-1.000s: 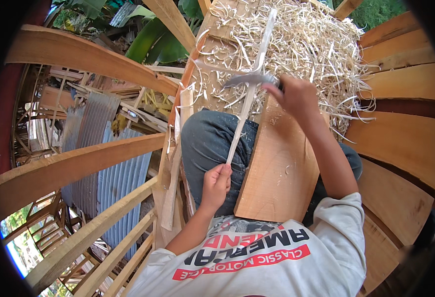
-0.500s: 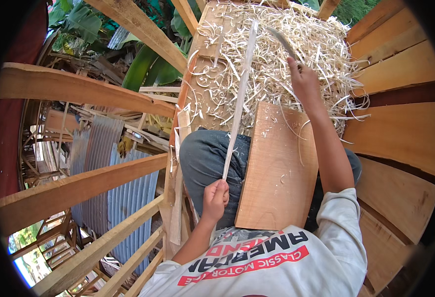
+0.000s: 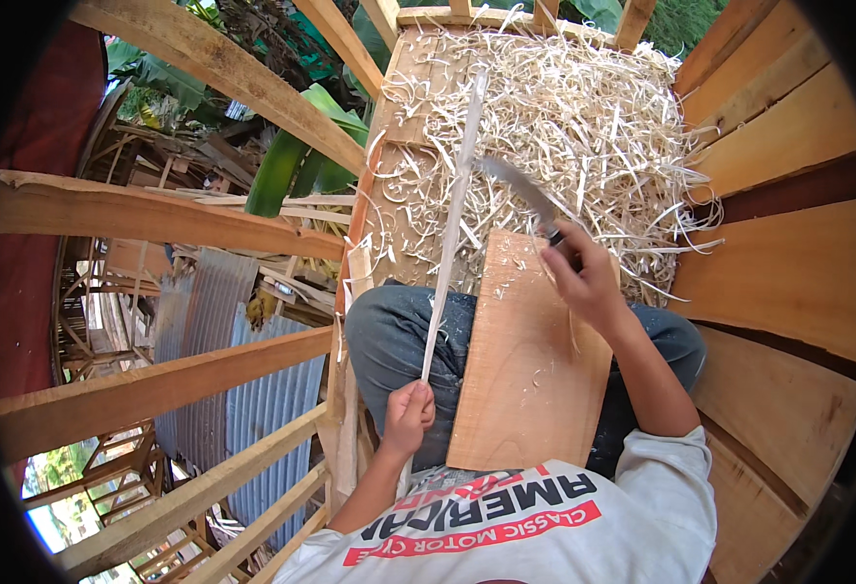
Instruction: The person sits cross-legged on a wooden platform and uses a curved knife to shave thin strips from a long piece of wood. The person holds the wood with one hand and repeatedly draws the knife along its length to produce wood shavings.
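My left hand (image 3: 409, 417) is closed round the near end of a long, thin pale wooden strip (image 3: 452, 229). The strip points up and away from me over my left leg, its far end above the shavings. In my right hand (image 3: 587, 274) is a knife (image 3: 525, 190) with a curved blade and a dark handle. The blade points left and forward, its tip close to the strip; whether they touch I cannot tell. A flat wooden board (image 3: 535, 370) lies across my lap, under my right hand and forearm, with a few shavings on it.
Curled wood shavings (image 3: 584, 127) cover much of the plank floor (image 3: 404, 185) ahead. Wooden rails (image 3: 165, 384) run along the left, with corrugated sheets (image 3: 272, 428) below them. Wide planks (image 3: 779, 258) form the right side. Banana leaves (image 3: 297, 161) hang beyond the rails.
The knife in my right hand has come down and left, nearer the strip and over the board. My left hand still holds the strip. The whole view has shifted slightly.
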Demonstrator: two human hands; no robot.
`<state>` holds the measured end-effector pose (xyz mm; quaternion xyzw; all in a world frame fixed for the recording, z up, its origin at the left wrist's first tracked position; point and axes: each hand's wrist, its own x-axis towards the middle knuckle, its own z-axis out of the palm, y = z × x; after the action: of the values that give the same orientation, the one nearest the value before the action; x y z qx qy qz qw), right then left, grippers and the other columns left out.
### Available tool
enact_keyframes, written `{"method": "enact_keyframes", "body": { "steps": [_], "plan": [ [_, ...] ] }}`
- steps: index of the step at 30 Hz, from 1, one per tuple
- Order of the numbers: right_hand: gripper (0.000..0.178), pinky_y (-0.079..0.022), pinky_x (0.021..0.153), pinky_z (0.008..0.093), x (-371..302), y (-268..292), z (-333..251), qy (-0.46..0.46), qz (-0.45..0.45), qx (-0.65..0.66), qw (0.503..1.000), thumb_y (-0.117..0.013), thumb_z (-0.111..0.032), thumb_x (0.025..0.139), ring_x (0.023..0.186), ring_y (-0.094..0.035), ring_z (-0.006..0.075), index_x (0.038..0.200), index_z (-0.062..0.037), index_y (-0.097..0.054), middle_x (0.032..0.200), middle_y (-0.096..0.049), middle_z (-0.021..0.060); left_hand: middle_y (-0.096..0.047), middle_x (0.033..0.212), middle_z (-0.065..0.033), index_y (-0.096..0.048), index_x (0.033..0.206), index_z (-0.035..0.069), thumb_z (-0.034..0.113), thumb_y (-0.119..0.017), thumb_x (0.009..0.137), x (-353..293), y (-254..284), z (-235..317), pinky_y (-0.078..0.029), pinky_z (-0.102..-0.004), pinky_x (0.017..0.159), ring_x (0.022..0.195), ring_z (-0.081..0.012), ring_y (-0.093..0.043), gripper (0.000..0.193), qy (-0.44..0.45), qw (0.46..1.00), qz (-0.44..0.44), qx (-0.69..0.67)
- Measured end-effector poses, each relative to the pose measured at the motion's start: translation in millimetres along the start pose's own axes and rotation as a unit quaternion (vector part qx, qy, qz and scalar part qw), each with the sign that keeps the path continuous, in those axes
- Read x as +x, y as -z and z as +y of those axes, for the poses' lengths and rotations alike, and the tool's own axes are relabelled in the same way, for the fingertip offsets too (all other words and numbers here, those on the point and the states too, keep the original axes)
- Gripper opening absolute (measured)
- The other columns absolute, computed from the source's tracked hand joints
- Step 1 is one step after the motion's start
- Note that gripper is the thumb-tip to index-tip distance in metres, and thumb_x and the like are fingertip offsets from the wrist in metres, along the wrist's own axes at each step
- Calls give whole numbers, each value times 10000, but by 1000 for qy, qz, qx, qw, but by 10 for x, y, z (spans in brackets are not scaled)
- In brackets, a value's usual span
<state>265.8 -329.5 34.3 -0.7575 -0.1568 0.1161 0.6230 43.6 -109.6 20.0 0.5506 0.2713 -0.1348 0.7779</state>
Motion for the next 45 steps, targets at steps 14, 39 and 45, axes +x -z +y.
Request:
{"method": "enact_keyframes", "body": {
  "steps": [14, 39, 45],
  "plan": [
    [256, -348, 510, 209, 8, 438, -13, -96, -163, 47, 981, -642, -161, 851, 576, -440, 31, 1055, -8, -628, 654, -533, -34, -375, 522, 41, -441, 687, 53, 294, -452, 966, -57, -82, -39, -253, -215, 419, 456, -33, -327, 369, -43, 987, 20, 155],
    [293, -305, 362, 188, -174, 739, -120, -125, -253, 152, 947, -606, -111, 861, 415, -411, 22, 1128, 6, -578, 598, -524, -17, -335, 504, -42, -452, 670, 10, 266, -456, 946, -87, -196, -47, -279, -286, 431, 468, -87, -335, 376, -172, 926, 59, 330],
    [327, -326, 405, 181, -158, 608, -126, -147, -122, 147, 971, -648, -104, 832, 468, -434, 19, 1135, 0, -584, 635, -553, -18, -296, 522, -94, -441, 670, -3, 218, -476, 932, -73, -255, -77, -280, -306, 429, 469, -113, -302, 345, -187, 917, 87, 340]
  ]
}}
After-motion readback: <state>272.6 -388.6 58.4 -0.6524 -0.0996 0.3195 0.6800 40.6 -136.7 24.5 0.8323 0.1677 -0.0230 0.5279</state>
